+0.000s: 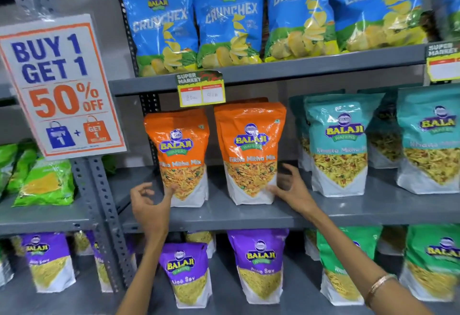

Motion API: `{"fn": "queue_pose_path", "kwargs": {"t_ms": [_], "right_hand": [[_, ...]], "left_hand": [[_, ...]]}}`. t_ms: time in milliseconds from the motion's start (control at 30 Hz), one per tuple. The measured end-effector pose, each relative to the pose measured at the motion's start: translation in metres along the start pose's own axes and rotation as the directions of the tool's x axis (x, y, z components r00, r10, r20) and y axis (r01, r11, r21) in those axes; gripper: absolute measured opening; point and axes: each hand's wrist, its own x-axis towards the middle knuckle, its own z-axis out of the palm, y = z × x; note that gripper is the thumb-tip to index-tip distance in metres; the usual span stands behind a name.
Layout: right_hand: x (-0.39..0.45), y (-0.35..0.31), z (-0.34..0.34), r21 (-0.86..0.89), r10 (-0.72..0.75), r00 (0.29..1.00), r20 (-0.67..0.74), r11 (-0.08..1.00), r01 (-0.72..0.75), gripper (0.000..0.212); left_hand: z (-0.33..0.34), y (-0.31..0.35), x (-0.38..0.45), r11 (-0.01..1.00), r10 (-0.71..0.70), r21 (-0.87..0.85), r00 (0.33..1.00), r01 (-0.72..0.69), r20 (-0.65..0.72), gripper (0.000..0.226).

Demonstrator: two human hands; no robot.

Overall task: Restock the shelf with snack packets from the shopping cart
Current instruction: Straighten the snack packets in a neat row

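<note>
Two orange Tikha Mitha Mix packets stand upright on the grey middle shelf point(224, 215). The left orange packet point(183, 145) has my left hand point(149, 204) at its lower left corner, thumb touching it, fingers loosely curled and holding nothing. The right orange packet point(250, 150) has my right hand point(290, 187) spread against its lower right edge, thumb on the front and fingers behind; whether it grips the pack is unclear. The shopping cart is out of view.
Blue Crunchex bags point(229, 26) fill the top shelf. Teal Khatta Mitha packets point(338, 145) stand right of the orange ones. Purple Aloo Sev packets point(257, 265) and green packets point(346, 262) line the lower shelf. A "Buy 1 Get 1" sign point(59, 85) hangs on the left upright.
</note>
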Motion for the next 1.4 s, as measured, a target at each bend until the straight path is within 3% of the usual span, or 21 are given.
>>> {"fn": "queue_pose_path", "kwargs": {"t_ms": [33, 100, 233, 300, 333, 433, 500, 600, 700, 767, 867, 1100, 1233, 1400], "right_hand": [[-0.008, 0.0, -0.008, 0.017, -0.032, 0.997, -0.066, 0.999, 0.033, 0.073], [-0.025, 0.0, -0.032, 0.017, -0.112, 0.975, -0.19, 0.993, 0.117, 0.043], [-0.059, -0.002, -0.103, -0.152, -0.21, 0.905, -0.369, 0.975, 0.164, 0.014], [-0.072, 0.0, -0.148, -0.286, -0.3, 0.836, -0.459, 0.941, 0.18, 0.018], [-0.076, 0.003, -0.173, -0.379, -0.365, 0.79, -0.492, 0.907, 0.183, 0.025], [-0.074, 0.02, -0.256, -0.609, -0.473, 0.701, -0.533, 0.79, 0.071, 0.061], [-0.068, 0.03, -0.299, -0.592, -0.39, 0.719, -0.574, 0.805, -0.036, 0.091], [-0.055, 0.04, -0.358, -0.382, -0.113, 0.809, -0.576, 0.913, -0.145, 0.123], [-0.05, 0.036, -0.389, -0.252, 0.113, 0.945, -0.306, 0.948, -0.195, 0.122], [-0.05, 0.033, -0.396, -0.26, 0.19, 0.973, -0.132, 0.94, -0.219, 0.111], [-0.047, 0.039, -0.404, -0.245, 0.133, 0.988, -0.084, 0.958, -0.149, 0.102], [-0.043, 0.059, -0.413, -0.215, 0.059, 0.992, -0.112, 0.973, -0.082, 0.09], [-0.042, 0.069, -0.417, -0.249, 0.064, 0.993, -0.095, 0.965, -0.085, 0.105], [-0.037, 0.082, -0.422, -0.281, 0.091, 0.989, -0.113, 0.952, -0.12, 0.115]], "left_hand": [[0.005, 0.013, -0.022, 0.998, 0.057, 0.002, 0.996, -0.057, -0.073, 0.05], [0.028, 0.047, -0.07, 0.987, 0.148, -0.057, 0.988, -0.151, -0.053, 0.04], [0.094, 0.13, -0.155, 0.95, 0.166, -0.301, 0.944, -0.076, 0.286, 0.031], [0.127, 0.166, -0.188, 0.916, 0.179, -0.4, 0.872, 0.021, 0.455, 0.034], [0.146, 0.179, -0.2, 0.906, 0.175, -0.418, 0.833, 0.073, 0.524, 0.046], [0.207, 0.198, -0.219, 0.936, 0.084, -0.311, 0.753, 0.166, 0.653, 0.106], [0.239, 0.192, -0.215, 0.961, -0.049, -0.153, 0.688, 0.23, 0.724, 0.127], [0.272, 0.188, -0.214, 0.958, -0.145, -0.039, 0.598, 0.283, 0.788, 0.13], [0.279, 0.186, -0.214, 0.953, -0.175, 0.003, 0.543, 0.302, 0.821, 0.111], [0.278, 0.183, -0.213, 0.939, -0.192, 0.003, 0.518, 0.344, 0.834, 0.116], [0.28, 0.175, -0.214, 0.937, -0.206, 0.024, 0.497, 0.348, 0.843, 0.127], [0.278, 0.178, -0.225, 0.955, -0.21, 0.061, 0.519, 0.29, 0.828, 0.097], [0.273, 0.184, -0.232, 0.957, -0.21, 0.072, 0.501, 0.279, 0.84, 0.07], [0.274, 0.18, -0.231, 0.958, -0.198, 0.068, 0.467, 0.28, 0.862, 0.076]]}}
